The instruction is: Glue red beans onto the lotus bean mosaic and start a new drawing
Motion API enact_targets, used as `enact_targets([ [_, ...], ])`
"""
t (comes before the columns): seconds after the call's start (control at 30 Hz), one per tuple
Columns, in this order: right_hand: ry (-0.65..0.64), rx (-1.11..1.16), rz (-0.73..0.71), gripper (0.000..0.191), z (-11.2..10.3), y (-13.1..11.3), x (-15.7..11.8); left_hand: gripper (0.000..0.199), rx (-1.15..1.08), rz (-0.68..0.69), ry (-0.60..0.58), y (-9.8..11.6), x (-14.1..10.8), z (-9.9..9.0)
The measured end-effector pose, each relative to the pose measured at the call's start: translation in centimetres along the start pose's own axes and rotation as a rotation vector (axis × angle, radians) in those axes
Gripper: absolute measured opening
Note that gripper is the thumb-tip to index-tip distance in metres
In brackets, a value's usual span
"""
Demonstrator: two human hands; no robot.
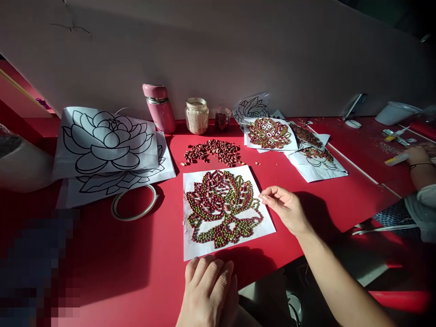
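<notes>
A white sheet with a lotus picture [223,209] made of red and green beans lies flat on the red table in front of me. At the sheet's right edge, my right hand [286,206] has thumb and forefinger pinched together. Whatever is between those fingertips is too small to make out. My left hand [209,288] rests by the near edge of the sheet, its fingers curled in. Its palm is turned away, and nothing shows in it. Beyond the sheet lies a heap of dark red beans [218,152], with a few light bits beside it.
Lotus line drawings [109,145] and a tape roll [134,204] lie left. A pink flask [159,109], a glass jar [196,117] and a small dark cup [222,119] stand behind. Other bean pictures [272,134] lie right, near another person's hand [420,159].
</notes>
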State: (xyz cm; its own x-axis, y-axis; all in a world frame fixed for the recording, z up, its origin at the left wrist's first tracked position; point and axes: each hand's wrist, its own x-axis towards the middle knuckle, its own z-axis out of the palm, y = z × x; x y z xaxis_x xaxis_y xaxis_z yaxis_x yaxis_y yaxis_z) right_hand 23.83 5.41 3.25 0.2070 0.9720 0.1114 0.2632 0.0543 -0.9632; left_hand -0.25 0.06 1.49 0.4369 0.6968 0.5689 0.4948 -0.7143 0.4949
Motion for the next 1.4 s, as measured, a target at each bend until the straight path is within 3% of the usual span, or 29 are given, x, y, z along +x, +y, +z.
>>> enact_targets([
  [0.27, -0.054, -0.161, -0.014, 0.016, -0.2, 0.8, -1.3, 0.024, 0.038, 0.017, 0.014, -0.2, 0.1, 0.0],
  [0.53, -0.035, -0.359, -0.259, 0.01, 0.6, 0.0, -1.0, 0.022, 0.016, 0.022, 0.046, 0.0, 0.4, 0.0],
  [0.73, -0.118, -0.441, -0.303, 0.008, 2.2, -0.1, -1.3, 0.025, 0.054, 0.005, -0.001, -0.2, 0.1, 0.1],
  [0.9, -0.16, -0.541, -0.361, 0.008, 3.8, 0.1, -1.4, 0.022, 0.031, -0.021, 0.117, -0.3, -0.6, 1.3],
  [1.03, -0.162, -0.624, -0.41, 0.008, 4.3, -0.1, -1.3, 0.023, 0.004, -0.048, 0.139, -0.2, -0.9, 1.7],
  [1.4, -0.168, -0.68, -0.474, 0.012, 4.5, 0.5, -1.4, 0.014, 0.078, -0.023, 0.101, 0.7, 0.6, 0.0],
])
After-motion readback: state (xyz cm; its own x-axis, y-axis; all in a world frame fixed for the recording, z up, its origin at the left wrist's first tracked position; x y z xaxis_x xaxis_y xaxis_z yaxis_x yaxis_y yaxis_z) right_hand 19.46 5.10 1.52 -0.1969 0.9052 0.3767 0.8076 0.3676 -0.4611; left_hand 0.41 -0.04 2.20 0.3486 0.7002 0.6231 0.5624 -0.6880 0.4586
